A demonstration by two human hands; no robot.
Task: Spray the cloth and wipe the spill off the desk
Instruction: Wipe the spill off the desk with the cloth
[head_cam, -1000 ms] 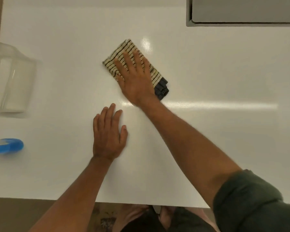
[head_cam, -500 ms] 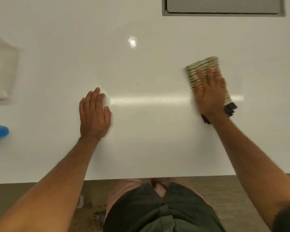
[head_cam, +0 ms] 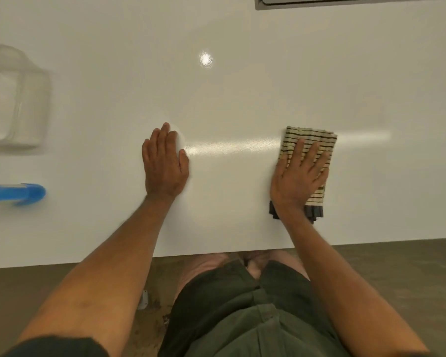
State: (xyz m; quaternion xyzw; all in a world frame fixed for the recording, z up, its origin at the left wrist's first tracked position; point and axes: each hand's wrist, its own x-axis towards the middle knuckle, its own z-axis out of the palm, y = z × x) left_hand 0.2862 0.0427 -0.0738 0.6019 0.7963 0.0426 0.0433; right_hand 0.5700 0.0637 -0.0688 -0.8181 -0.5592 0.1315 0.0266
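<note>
A folded beige cloth (head_cam: pixel 311 137) with dark stripes and a dark hem lies on the white desk (head_cam: pixel 237 99), right of centre and near the front edge. My right hand (head_cam: pixel 298 176) presses flat on it, fingers spread, covering most of its lower half. My left hand (head_cam: pixel 164 166) rests palm down on the bare desk at the middle, holding nothing. The blue tip of the spray bottle (head_cam: pixel 23 194) pokes in at the left edge, far from both hands. I see no spill on the desk, only glare from a lamp.
A clear plastic container (head_cam: pixel 13 99) stands at the desk's left side, above the spray bottle. A grey flat object (head_cam: pixel 345 1) sits at the far edge, top right. The desk's front edge runs just below my hands, with my legs beyond it.
My right hand has slid the cloth from the far middle of the desk to the right, then back toward the front edge. The left hand has stayed flat in place.
</note>
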